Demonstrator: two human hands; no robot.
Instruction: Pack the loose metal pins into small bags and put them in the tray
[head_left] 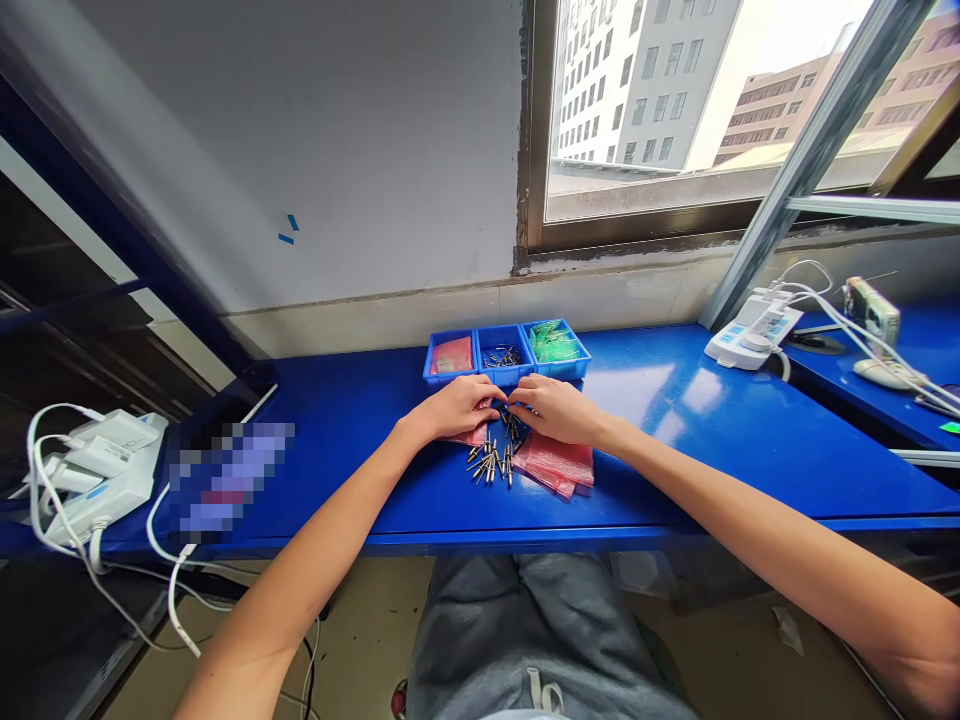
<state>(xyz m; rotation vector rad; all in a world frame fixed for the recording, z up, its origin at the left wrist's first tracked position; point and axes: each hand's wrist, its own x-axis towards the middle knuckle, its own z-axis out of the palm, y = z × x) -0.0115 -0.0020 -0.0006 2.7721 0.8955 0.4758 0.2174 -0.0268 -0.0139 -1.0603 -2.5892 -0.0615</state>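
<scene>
At the shiny blue flat-topped table point(341, 400), we see our bare left hand point(459, 404) and our bare right hand point(561, 410) drawn in close to each other, fingers and thumbs curled inward, their tips nearly meeting. We cannot tell whether either is pinching anything, as the fingertips are too small to read. Just below them, the loose heap of slim dark-and-silver metal pins point(491, 464) lies on the tabletop, several pointing different ways. One translucent red plastic bag point(474, 437) lies partly beneath our left hand; a flat overlapping stack of translucent red plastic bags point(559, 464) lies below our right hand, beside the heap. Just beyond our hands, three open blue plastic bins stand side by side: the left bin point(450, 379) holds more red plastic, the middle bin point(516, 373) more dark pins, and the right bin point(576, 370) bright green plastic. Farther right, we see a white plastic power strip point(739, 345) near the grey metal post point(780, 200).
</scene>
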